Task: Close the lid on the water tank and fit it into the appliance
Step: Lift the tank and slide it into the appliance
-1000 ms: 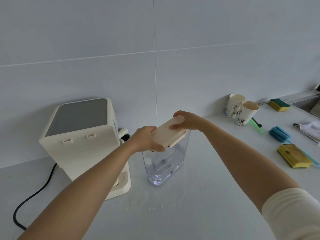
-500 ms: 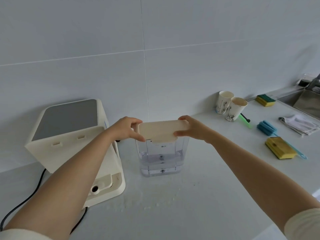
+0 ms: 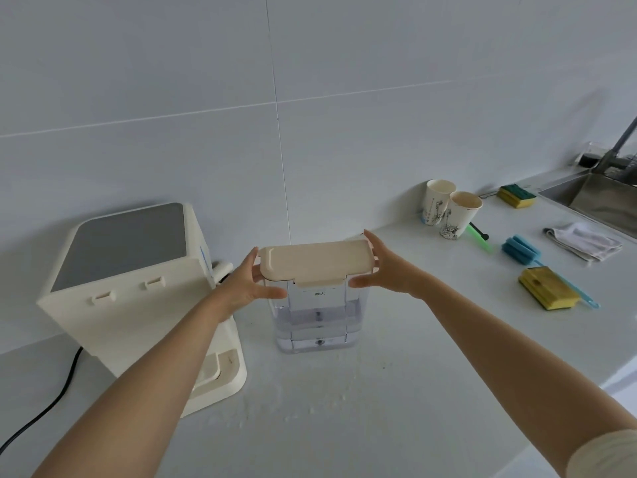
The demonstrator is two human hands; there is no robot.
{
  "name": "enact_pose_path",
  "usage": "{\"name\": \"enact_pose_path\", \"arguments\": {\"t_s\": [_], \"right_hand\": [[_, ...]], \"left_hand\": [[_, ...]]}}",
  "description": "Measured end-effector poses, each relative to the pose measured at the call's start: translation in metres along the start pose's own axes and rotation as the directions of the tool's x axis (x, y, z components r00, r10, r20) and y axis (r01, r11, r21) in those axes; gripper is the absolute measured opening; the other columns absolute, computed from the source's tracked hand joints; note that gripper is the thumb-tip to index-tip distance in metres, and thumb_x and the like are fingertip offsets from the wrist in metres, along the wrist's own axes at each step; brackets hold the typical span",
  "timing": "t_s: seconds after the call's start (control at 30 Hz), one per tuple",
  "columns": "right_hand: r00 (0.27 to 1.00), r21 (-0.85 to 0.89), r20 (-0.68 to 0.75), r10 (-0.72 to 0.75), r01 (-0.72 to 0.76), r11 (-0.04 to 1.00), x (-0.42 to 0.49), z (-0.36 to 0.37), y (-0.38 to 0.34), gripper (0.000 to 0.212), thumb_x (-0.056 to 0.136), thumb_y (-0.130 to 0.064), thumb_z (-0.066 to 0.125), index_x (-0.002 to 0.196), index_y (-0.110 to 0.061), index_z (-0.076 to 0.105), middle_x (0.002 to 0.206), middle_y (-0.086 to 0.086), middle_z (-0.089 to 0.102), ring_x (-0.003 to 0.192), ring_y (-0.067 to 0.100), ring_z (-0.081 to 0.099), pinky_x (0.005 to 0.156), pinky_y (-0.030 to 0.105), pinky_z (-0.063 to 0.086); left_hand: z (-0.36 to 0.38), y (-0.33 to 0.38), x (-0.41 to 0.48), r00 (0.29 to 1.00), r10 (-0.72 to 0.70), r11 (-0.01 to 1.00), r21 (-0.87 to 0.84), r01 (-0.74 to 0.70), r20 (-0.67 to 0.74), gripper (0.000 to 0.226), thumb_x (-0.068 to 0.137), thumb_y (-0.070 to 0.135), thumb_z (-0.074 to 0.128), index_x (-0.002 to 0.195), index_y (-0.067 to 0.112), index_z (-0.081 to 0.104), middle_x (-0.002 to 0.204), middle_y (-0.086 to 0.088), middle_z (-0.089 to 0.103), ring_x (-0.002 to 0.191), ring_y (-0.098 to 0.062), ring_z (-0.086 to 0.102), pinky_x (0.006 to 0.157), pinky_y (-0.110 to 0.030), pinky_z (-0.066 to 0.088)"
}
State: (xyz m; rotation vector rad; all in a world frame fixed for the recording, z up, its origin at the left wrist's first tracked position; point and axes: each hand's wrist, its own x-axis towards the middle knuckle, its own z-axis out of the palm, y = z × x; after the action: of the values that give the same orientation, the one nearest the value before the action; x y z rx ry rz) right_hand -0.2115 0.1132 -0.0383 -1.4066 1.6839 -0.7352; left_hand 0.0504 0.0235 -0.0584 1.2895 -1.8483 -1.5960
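A clear plastic water tank [image 3: 317,322] stands upright on the white counter, about a third full of water. A cream lid [image 3: 315,259] lies flat across its top. My left hand [image 3: 249,283] grips the lid's left end and my right hand [image 3: 382,270] grips its right end, thumbs against the tank's upper front. The cream appliance [image 3: 124,270] with a grey top stands to the left of the tank, its rear base step [image 3: 220,369] bare, and my left forearm crosses in front of it.
Two paper cups [image 3: 448,212] stand by the wall on the right. Past them lie a green stick [image 3: 477,232], a blue sponge brush [image 3: 520,250], yellow sponges [image 3: 548,288], a folded cloth [image 3: 586,241] and a sink [image 3: 606,198]. A black cord [image 3: 44,408] trails left of the appliance.
The lid went from tilted in my hands to flat on the tank's top. The tank was turned broad side toward me, and both hands shifted to the lid's ends.
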Motion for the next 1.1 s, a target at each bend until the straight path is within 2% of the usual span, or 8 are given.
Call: {"name": "enact_pose_path", "arguments": {"t_s": [0.13, 0.23, 0.33, 0.43, 0.57, 0.87, 1.1], "right_hand": [[0.998, 0.042, 0.013, 0.064, -0.064, 0.997, 0.006, 0.003, 0.011, 0.120, 0.064, -0.016, 0.078, 0.142, -0.022, -0.013, 0.148, 0.014, 0.029, 0.133, 0.030, 0.035, 0.108, 0.043, 0.032], [0.999, 0.069, 0.019, 0.050, -0.051, 0.996, 0.008, 0.011, 0.017, 0.115, 0.064, -0.011, 0.078, 0.143, -0.020, -0.005, 0.147, 0.012, 0.030, 0.133, 0.029, 0.032, 0.110, 0.042, 0.031], [0.999, 0.032, 0.011, 0.034, -0.034, 0.999, 0.010, 0.022, 0.026, 0.108, 0.063, -0.015, 0.079, 0.143, -0.018, 0.006, 0.147, 0.009, 0.030, 0.133, 0.026, 0.031, 0.110, 0.038, 0.031], [0.995, -0.005, -0.056, 0.078, -0.078, 0.997, 0.012, 0.030, 0.036, 0.103, 0.061, -0.022, 0.080, 0.140, -0.015, 0.015, 0.141, 0.013, 0.039, 0.127, 0.027, 0.040, 0.102, 0.034, 0.035], [0.989, -0.009, -0.101, 0.112, -0.113, 0.994, 0.016, 0.037, 0.039, 0.099, 0.057, -0.025, 0.082, 0.135, -0.011, 0.022, 0.134, 0.016, 0.044, 0.120, 0.029, 0.044, 0.096, 0.032, 0.038], [0.990, 0.002, -0.093, 0.104, -0.104, 0.995, 0.015, 0.042, 0.034, 0.095, 0.057, -0.018, 0.082, 0.134, -0.011, 0.026, 0.131, 0.014, 0.045, 0.120, 0.029, 0.044, 0.094, 0.033, 0.038], [0.994, -0.095, -0.096, 0.052, -0.061, 0.994, 0.005, 0.041, 0.012, 0.089, 0.054, -0.027, 0.084, 0.126, -0.009, 0.035, 0.112, 0.003, 0.049, 0.101, 0.018, 0.048, 0.088, 0.028, 0.042]], "left_hand": [[0.014, -0.017, 0.007, 1.000, -0.004, 1.000, -0.008, 0.005, 0.020, 0.095, 0.061, 0.013, 0.080, 0.137, 0.026, 0.025, 0.141, 0.005, 0.037, 0.137, -0.017, 0.028, 0.105, -0.027, 0.025], [0.026, -0.025, 0.009, 0.999, 0.032, 0.999, -0.025, -0.032, -0.003, 0.100, 0.059, 0.018, 0.082, 0.138, 0.026, 0.022, 0.144, 0.009, 0.030, 0.136, -0.013, 0.023, 0.103, -0.026, 0.021], [0.035, -0.030, 0.011, 0.997, 0.049, 0.999, -0.017, -0.050, -0.065, 0.102, 0.057, 0.016, 0.083, 0.137, 0.024, 0.022, 0.135, 0.015, 0.029, 0.132, -0.010, 0.026, 0.102, -0.024, 0.021], [0.038, -0.034, 0.015, 0.987, 0.025, 0.999, 0.036, -0.020, -0.160, 0.097, 0.055, 0.020, 0.085, 0.134, 0.018, 0.028, 0.143, 0.004, 0.036, 0.132, -0.016, 0.033, 0.099, -0.024, 0.028], [0.037, -0.033, 0.017, 0.979, -0.010, 0.990, 0.138, 0.039, -0.203, 0.095, 0.053, 0.031, 0.085, 0.131, 0.018, 0.032, 0.138, -0.004, 0.043, 0.127, -0.022, 0.040, 0.092, -0.026, 0.032], [0.033, -0.029, 0.007, 0.977, -0.004, 0.987, 0.154, 0.037, -0.213, 0.093, 0.052, 0.028, 0.086, 0.130, 0.018, 0.037, 0.135, -0.005, 0.047, 0.124, -0.022, 0.043, 0.091, -0.026, 0.033], [0.021, -0.011, -0.025, 0.965, 0.061, 0.983, 0.182, -0.013, -0.256, 0.081, 0.051, 0.023, 0.086, 0.123, 0.017, 0.047, 0.123, 0.000, 0.059, 0.112, -0.018, 0.052, 0.090, -0.028, 0.040]]}}
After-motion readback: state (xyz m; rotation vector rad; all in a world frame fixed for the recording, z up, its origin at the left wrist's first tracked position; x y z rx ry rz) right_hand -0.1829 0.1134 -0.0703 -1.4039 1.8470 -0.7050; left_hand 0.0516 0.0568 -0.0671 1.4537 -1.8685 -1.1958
